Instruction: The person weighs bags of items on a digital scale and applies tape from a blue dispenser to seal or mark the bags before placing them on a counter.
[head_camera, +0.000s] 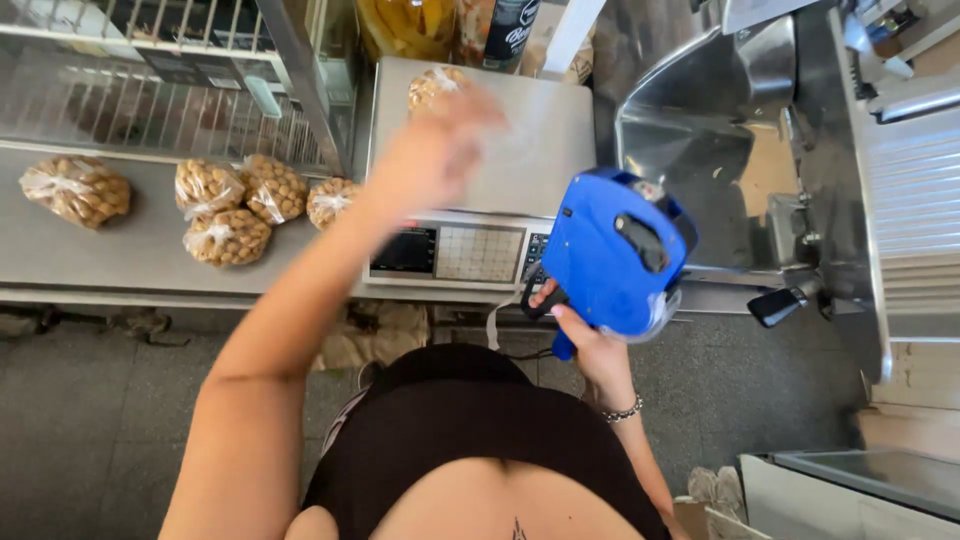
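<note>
My right hand (578, 325) grips the handle of a blue price-label gun (615, 250), held above the front edge of a steel counter scale (530, 165). My left hand (440, 145) is blurred in motion over the scale's platter, just in front of a clear bag of round tan nuts (432, 84) lying at the platter's far left corner. I cannot tell whether the fingers touch that bag. The scale's display and keypad panel (455, 251) faces me below the platter.
Several more tied bags of nuts (228, 212) lie on the steel counter (90, 250) to the left, one bag (76, 188) farther left. A wire rack (160, 80) stands behind them. A metal slicer (760, 130) fills the right side. Bottles stand behind the scale.
</note>
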